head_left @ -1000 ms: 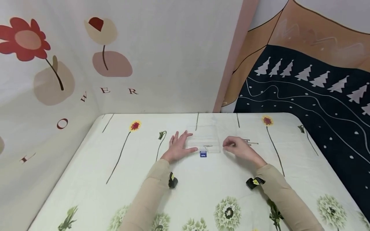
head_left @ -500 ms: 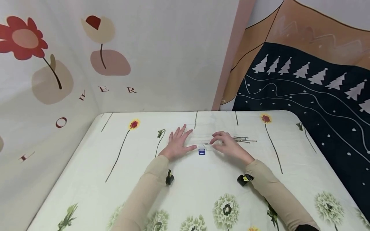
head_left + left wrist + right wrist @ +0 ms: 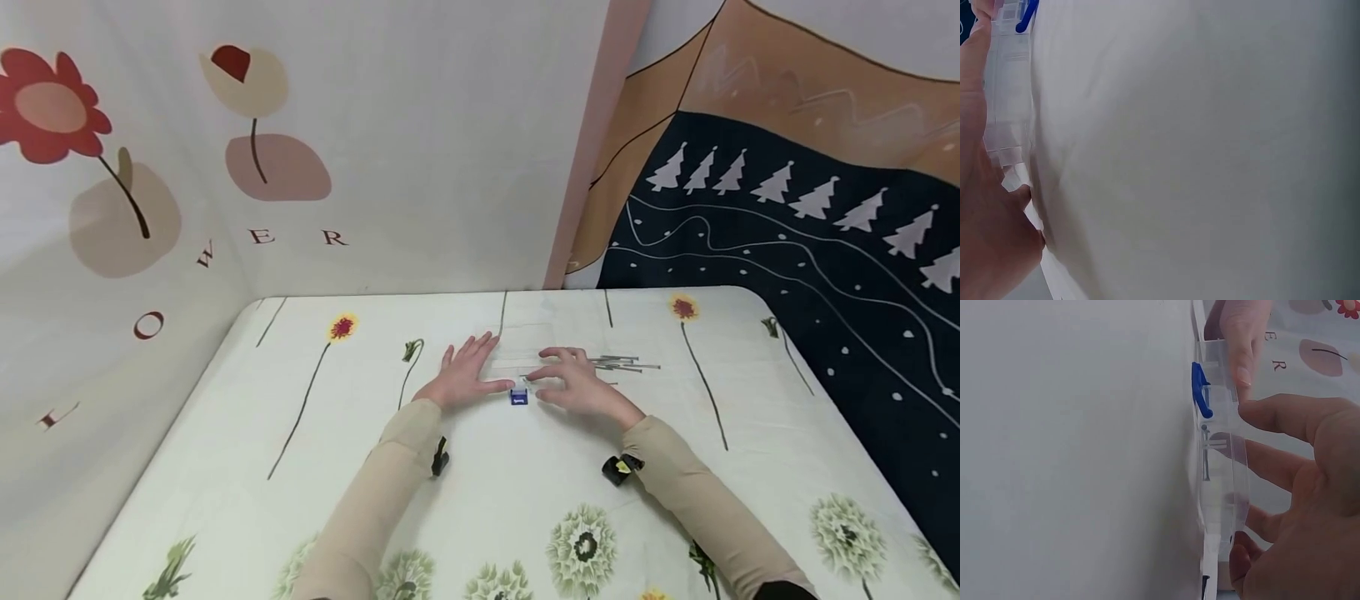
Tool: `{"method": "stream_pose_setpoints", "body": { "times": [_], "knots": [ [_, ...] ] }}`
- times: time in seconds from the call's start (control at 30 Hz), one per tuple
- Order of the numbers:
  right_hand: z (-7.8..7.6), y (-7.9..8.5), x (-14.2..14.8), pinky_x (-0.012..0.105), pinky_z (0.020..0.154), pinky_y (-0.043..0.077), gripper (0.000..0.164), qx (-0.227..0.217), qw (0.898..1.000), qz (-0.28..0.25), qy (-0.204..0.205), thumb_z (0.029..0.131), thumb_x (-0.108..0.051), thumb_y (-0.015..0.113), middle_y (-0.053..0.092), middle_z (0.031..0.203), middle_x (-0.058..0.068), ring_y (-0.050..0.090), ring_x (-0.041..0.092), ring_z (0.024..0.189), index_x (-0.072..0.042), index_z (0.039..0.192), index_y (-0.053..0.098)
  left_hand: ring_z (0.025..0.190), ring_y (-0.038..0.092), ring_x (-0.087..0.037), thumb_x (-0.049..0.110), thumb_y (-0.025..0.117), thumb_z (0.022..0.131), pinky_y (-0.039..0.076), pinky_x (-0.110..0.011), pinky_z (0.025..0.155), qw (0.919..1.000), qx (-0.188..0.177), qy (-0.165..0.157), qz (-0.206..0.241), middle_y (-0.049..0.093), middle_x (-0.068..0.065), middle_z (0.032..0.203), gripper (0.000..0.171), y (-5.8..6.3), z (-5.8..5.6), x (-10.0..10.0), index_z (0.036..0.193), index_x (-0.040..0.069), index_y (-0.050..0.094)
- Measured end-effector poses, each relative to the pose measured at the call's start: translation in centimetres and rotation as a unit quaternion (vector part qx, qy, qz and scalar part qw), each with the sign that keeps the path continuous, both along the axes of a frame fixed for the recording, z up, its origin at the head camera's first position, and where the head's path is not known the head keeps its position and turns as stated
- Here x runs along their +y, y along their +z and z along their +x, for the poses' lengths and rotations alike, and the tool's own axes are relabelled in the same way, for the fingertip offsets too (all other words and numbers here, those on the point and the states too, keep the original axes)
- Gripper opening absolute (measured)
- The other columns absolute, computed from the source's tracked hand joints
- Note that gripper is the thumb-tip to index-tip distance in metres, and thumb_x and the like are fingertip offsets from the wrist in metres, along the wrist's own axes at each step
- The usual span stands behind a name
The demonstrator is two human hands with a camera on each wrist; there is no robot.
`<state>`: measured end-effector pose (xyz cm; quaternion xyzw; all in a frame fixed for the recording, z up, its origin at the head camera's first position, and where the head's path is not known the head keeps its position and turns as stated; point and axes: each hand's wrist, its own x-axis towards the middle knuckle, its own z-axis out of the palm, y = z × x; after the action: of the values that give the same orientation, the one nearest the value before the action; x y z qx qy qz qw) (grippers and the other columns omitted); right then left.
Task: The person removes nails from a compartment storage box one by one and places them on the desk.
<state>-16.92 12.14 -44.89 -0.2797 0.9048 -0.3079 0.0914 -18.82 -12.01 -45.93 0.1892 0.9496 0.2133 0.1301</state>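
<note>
A clear plastic box (image 3: 519,353) lies with its lid raised back, a blue latch (image 3: 519,397) at its front. The left hand (image 3: 463,373) rests spread along the box's left side, its thumb by the front edge. From the right, the right hand (image 3: 579,385) reaches over the box with its fingers apart. In the right wrist view, some of those fingers show through the clear wall, near a nail (image 3: 1205,453) lying inside; I see nothing pinched between them. The left wrist view shows part of the left hand (image 3: 988,206) against the box wall (image 3: 1010,94).
Several long thin nails (image 3: 626,365) lie together on the tabletop right of the box, partly behind the right hand. A flower-print cloth covers the table (image 3: 480,483). Printed curtains (image 3: 420,167) hang behind it.
The right hand has moved left from beside the box to over it, and its fingers have spread. More of the nails on the right now show. The left hand stays at the box.
</note>
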Motion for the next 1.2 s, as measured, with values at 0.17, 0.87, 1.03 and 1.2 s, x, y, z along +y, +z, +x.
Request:
{"method": "stream_pose_setpoints", "body": {
  "times": [0.17, 0.87, 1.03, 1.2],
  "knots": [
    [0.2, 0.1, -0.3, 0.065, 0.101, 0.014, 0.03, -0.002, 1.0, 0.011, -0.004, 0.087, -0.021, 0.067, 0.042, 0.142, 0.017, 0.017, 0.048, 0.132, -0.011, 0.115, 0.072, 0.146, 0.005, -0.03, 0.059, 0.059, 0.088, -0.003, -0.056, 0.112, 0.9999, -0.004, 0.003, 0.016, 0.012, -0.006, 0.161, 0.089, -0.1, -0.1, 0.0, 0.154, 0.013, 0.023],
    [-0.1, 0.0, -0.6, 0.064, 0.105, 0.016, 0.012, -0.025, 0.998, -0.013, -0.048, 0.083, -0.008, 0.07, 0.053, 0.121, 0.013, 0.021, 0.043, 0.132, -0.01, 0.093, 0.075, 0.146, -0.004, -0.022, 0.055, 0.063, 0.087, -0.008, -0.048, 0.113, 0.9969, -0.046, -0.026, 0.058, 0.001, -0.001, 0.162, 0.089, 0.1, -0.1, -1.3, 0.154, 0.016, 0.021],
    [-0.2, -0.2, -1.1, 0.065, 0.101, 0.018, 0.01, -0.01, 0.999, 0.012, -0.048, 0.08, -0.007, 0.07, 0.052, 0.118, 0.015, 0.022, 0.046, 0.128, -0.01, 0.089, 0.073, 0.146, -0.002, -0.022, 0.056, 0.065, 0.085, -0.002, -0.048, 0.114, 0.9982, -0.029, -0.017, 0.049, -0.006, -0.006, 0.162, 0.09, -0.2, 0.0, -1.2, 0.154, 0.017, 0.023],
    [-0.2, -0.2, -1.5, 0.061, 0.098, 0.02, 0.01, -0.004, 0.998, 0.03, -0.052, 0.078, -0.006, 0.069, 0.05, 0.119, 0.016, 0.022, 0.045, 0.127, -0.012, 0.086, 0.069, 0.146, -0.004, -0.023, 0.055, 0.069, 0.083, -0.003, -0.047, 0.115, 0.9969, -0.041, 0.005, 0.067, -0.012, -0.009, 0.161, 0.089, -0.2, 0.0, -1.1, 0.153, 0.02, 0.026]
  ]
}}
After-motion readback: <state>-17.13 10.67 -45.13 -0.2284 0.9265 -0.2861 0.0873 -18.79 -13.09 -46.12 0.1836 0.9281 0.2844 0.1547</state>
